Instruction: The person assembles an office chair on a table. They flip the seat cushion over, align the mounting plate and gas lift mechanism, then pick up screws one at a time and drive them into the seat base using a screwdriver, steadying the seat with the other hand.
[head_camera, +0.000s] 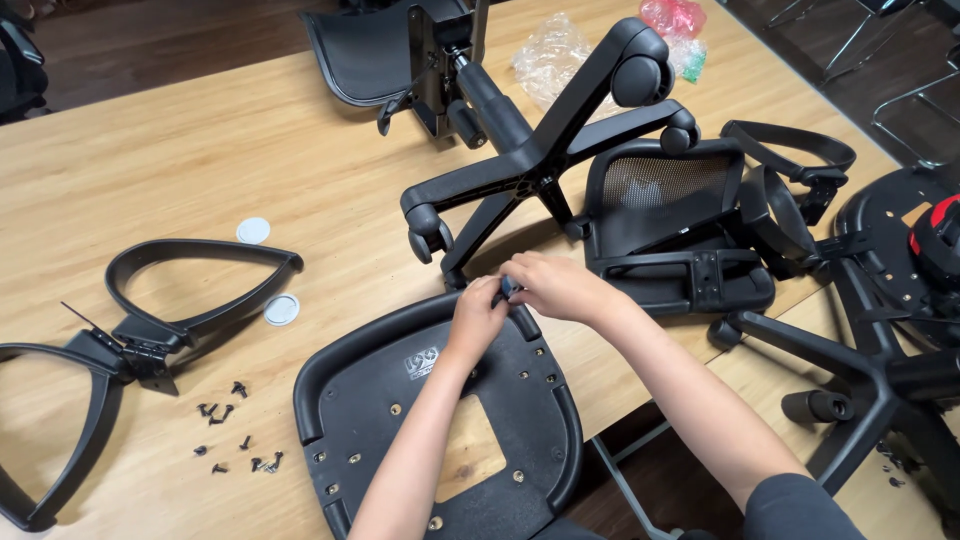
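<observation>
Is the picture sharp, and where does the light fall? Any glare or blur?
Head view: soft, even light on the table, with faint shadows under the chair base; mild sheen on the black seat pan; both hands fairly sharp, the small part between them too blurred to identify; edges bend slightly.

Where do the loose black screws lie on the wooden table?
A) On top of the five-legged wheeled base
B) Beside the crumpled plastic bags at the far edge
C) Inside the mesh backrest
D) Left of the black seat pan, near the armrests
D: the loose black screws lie scattered on the table left of the seat pan, just below the armrests.
</observation>
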